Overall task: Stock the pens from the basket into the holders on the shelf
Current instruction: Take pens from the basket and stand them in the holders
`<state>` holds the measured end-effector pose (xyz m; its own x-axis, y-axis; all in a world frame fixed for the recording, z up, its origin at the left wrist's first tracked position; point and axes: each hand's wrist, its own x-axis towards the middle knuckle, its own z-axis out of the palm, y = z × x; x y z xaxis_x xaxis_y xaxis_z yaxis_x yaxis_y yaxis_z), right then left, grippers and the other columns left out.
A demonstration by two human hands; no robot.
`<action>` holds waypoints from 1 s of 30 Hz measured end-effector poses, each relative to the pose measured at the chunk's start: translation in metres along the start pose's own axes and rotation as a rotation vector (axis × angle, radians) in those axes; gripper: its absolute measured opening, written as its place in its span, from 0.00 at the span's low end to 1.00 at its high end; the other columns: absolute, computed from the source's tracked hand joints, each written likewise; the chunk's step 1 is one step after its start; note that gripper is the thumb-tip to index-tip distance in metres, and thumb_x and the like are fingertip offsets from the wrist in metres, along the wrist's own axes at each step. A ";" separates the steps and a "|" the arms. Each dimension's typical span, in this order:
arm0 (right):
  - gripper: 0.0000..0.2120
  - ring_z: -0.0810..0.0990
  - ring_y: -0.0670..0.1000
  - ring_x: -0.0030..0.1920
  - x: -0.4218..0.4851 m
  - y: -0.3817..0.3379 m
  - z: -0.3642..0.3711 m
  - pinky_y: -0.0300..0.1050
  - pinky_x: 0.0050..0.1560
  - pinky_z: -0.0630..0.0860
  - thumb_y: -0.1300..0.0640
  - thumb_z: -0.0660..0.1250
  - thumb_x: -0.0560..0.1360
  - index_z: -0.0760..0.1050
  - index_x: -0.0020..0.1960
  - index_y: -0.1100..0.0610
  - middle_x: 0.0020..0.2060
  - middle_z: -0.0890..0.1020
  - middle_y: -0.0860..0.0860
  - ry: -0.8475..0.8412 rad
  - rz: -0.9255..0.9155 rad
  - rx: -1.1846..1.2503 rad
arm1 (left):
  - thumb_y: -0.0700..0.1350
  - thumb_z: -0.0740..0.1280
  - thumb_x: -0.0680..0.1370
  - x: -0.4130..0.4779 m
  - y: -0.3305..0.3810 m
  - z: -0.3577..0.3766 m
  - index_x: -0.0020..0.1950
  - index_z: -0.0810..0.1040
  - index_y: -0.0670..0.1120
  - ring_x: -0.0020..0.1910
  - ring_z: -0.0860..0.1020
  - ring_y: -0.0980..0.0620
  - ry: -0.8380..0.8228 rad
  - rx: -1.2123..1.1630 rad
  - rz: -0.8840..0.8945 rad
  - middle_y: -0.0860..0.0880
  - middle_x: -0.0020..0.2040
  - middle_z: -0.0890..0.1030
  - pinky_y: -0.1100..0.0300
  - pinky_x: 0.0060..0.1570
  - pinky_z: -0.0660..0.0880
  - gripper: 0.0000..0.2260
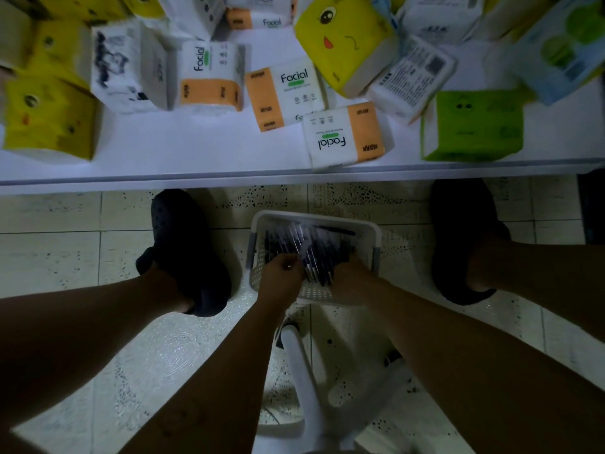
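Left shoe (186, 250) stands on the tiled floor (49, 253), just beside the white basket (370, 231). Left hand (281, 276) reaches into the basket's near-left corner, its fingers curled and closed against the left side of a bundle of dark pens (314, 253). The pens lie in the basket between the two hands, touching both. Right hand (352, 278) meets the bundle's right side. Its fingers are lost in shadow, so its grip cannot be determined. Above, tissue packs (284, 93) crowd the white shelf (163, 152).
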<state>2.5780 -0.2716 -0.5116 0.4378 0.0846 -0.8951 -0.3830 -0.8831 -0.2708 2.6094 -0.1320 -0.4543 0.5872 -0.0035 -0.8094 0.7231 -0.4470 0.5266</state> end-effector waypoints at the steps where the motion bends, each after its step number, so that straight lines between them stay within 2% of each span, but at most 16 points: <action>1: 0.16 0.67 0.61 0.65 0.001 0.000 -0.001 0.52 0.68 0.67 0.54 0.59 0.80 0.74 0.63 0.62 0.64 0.72 0.62 -0.006 -0.009 -0.017 | 0.41 0.63 0.80 -0.001 0.001 0.000 0.53 0.76 0.42 0.29 0.71 0.54 -0.033 0.005 -0.007 0.44 0.42 0.78 0.65 0.25 0.68 0.04; 3: 0.18 0.68 0.62 0.66 0.003 0.001 -0.004 0.53 0.68 0.67 0.54 0.59 0.80 0.73 0.65 0.62 0.63 0.72 0.60 0.007 -0.027 -0.014 | 0.40 0.64 0.80 -0.003 0.002 0.001 0.45 0.75 0.43 0.31 0.72 0.53 -0.086 0.020 -0.030 0.44 0.40 0.76 0.63 0.28 0.70 0.04; 4: 0.16 0.69 0.61 0.64 0.003 0.001 -0.005 0.52 0.67 0.68 0.55 0.58 0.81 0.74 0.63 0.62 0.58 0.74 0.60 0.018 -0.039 0.000 | 0.41 0.64 0.79 -0.003 0.002 0.002 0.43 0.74 0.43 0.32 0.72 0.53 -0.089 0.029 -0.037 0.44 0.40 0.76 0.63 0.29 0.69 0.05; 6: 0.11 0.71 0.54 0.54 0.004 0.003 -0.008 0.46 0.60 0.69 0.55 0.56 0.82 0.75 0.48 0.57 0.43 0.73 0.55 0.022 -0.031 0.027 | 0.40 0.63 0.79 -0.002 0.001 0.002 0.44 0.74 0.44 0.32 0.71 0.53 -0.078 0.021 -0.049 0.43 0.41 0.76 0.63 0.28 0.67 0.05; 7: 0.13 0.70 0.53 0.50 0.003 0.002 -0.009 0.45 0.57 0.68 0.55 0.55 0.82 0.71 0.40 0.54 0.37 0.70 0.52 0.015 -0.025 0.041 | 0.39 0.62 0.79 -0.002 0.000 0.002 0.45 0.75 0.43 0.31 0.70 0.53 -0.075 0.008 -0.057 0.42 0.42 0.76 0.62 0.28 0.66 0.04; 8: 0.15 0.70 0.53 0.49 0.002 0.001 -0.010 0.45 0.55 0.69 0.55 0.56 0.82 0.67 0.36 0.53 0.35 0.68 0.51 0.007 -0.038 0.033 | 0.39 0.62 0.79 -0.001 0.000 0.001 0.49 0.75 0.41 0.31 0.69 0.53 -0.078 0.002 -0.062 0.42 0.43 0.76 0.62 0.28 0.66 0.03; 9: 0.15 0.72 0.54 0.48 0.000 0.000 -0.010 0.46 0.55 0.72 0.56 0.58 0.81 0.68 0.36 0.54 0.35 0.70 0.51 0.011 -0.039 0.065 | 0.39 0.62 0.79 -0.001 0.000 0.000 0.53 0.76 0.40 0.31 0.70 0.53 -0.090 0.011 -0.059 0.42 0.43 0.77 0.62 0.28 0.66 0.05; 11: 0.09 0.78 0.55 0.49 -0.001 0.000 -0.008 0.46 0.52 0.76 0.57 0.63 0.79 0.79 0.45 0.60 0.43 0.79 0.56 0.057 -0.055 0.086 | 0.39 0.64 0.78 0.000 0.001 -0.001 0.58 0.76 0.41 0.32 0.71 0.53 -0.128 0.040 -0.055 0.44 0.43 0.78 0.63 0.28 0.67 0.09; 14: 0.09 0.80 0.53 0.51 -0.008 0.001 -0.011 0.41 0.49 0.75 0.58 0.67 0.77 0.83 0.54 0.59 0.50 0.84 0.55 0.174 -0.092 0.105 | 0.38 0.65 0.77 0.000 0.003 -0.001 0.58 0.76 0.42 0.34 0.72 0.53 -0.144 0.056 -0.043 0.45 0.41 0.77 0.62 0.30 0.68 0.11; 17: 0.07 0.80 0.53 0.53 -0.017 0.003 -0.014 0.39 0.52 0.72 0.63 0.68 0.74 0.82 0.50 0.59 0.50 0.83 0.54 0.236 -0.095 0.191 | 0.46 0.63 0.81 -0.006 0.008 0.000 0.56 0.76 0.42 0.37 0.74 0.52 -0.135 0.024 0.003 0.42 0.48 0.80 0.61 0.33 0.71 0.09; 20: 0.06 0.75 0.49 0.43 -0.032 0.009 -0.019 0.37 0.45 0.71 0.64 0.68 0.72 0.74 0.46 0.55 0.42 0.78 0.51 0.251 -0.066 0.294 | 0.47 0.61 0.82 -0.013 0.017 -0.004 0.54 0.77 0.40 0.34 0.75 0.53 -0.132 0.005 0.059 0.41 0.47 0.80 0.65 0.30 0.74 0.11; 23: 0.14 0.75 0.49 0.43 -0.052 0.008 -0.023 0.41 0.42 0.74 0.63 0.70 0.73 0.69 0.55 0.58 0.44 0.78 0.53 0.337 -0.082 0.351 | 0.44 0.60 0.82 -0.023 0.030 -0.006 0.55 0.77 0.36 0.34 0.78 0.53 -0.136 0.010 0.097 0.42 0.44 0.80 0.65 0.31 0.77 0.12; 25: 0.22 0.78 0.51 0.46 -0.066 0.004 -0.027 0.49 0.47 0.79 0.64 0.70 0.72 0.65 0.63 0.59 0.48 0.79 0.54 0.416 -0.103 0.456 | 0.43 0.60 0.82 -0.033 0.039 -0.005 0.53 0.78 0.36 0.38 0.80 0.49 -0.133 0.010 0.136 0.42 0.43 0.80 0.57 0.38 0.80 0.12; 27: 0.28 0.79 0.54 0.52 -0.081 -0.001 -0.034 0.49 0.48 0.80 0.66 0.69 0.72 0.63 0.68 0.56 0.54 0.78 0.54 0.460 -0.140 0.567 | 0.45 0.60 0.83 -0.045 0.052 -0.005 0.49 0.79 0.39 0.40 0.80 0.45 -0.116 0.047 0.210 0.41 0.42 0.81 0.51 0.45 0.80 0.13; 29: 0.28 0.80 0.52 0.51 -0.095 -0.007 -0.043 0.47 0.45 0.80 0.67 0.69 0.71 0.67 0.67 0.51 0.53 0.79 0.51 0.500 -0.196 0.639 | 0.46 0.60 0.82 -0.058 0.067 -0.008 0.50 0.78 0.42 0.42 0.82 0.44 -0.098 0.116 0.296 0.41 0.44 0.82 0.53 0.42 0.80 0.11; 30: 0.23 0.81 0.51 0.47 -0.102 -0.011 -0.047 0.47 0.42 0.80 0.66 0.69 0.71 0.70 0.61 0.48 0.49 0.81 0.50 0.528 -0.217 0.665 | 0.45 0.60 0.82 -0.064 0.075 -0.010 0.51 0.77 0.44 0.44 0.82 0.45 -0.092 0.127 0.334 0.42 0.46 0.83 0.55 0.40 0.80 0.08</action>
<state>2.5762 -0.2925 -0.4011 0.8121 -0.1505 -0.5637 -0.5707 -0.4059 -0.7138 2.6298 -0.1566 -0.3603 0.7442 -0.2454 -0.6213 0.4428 -0.5151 0.7339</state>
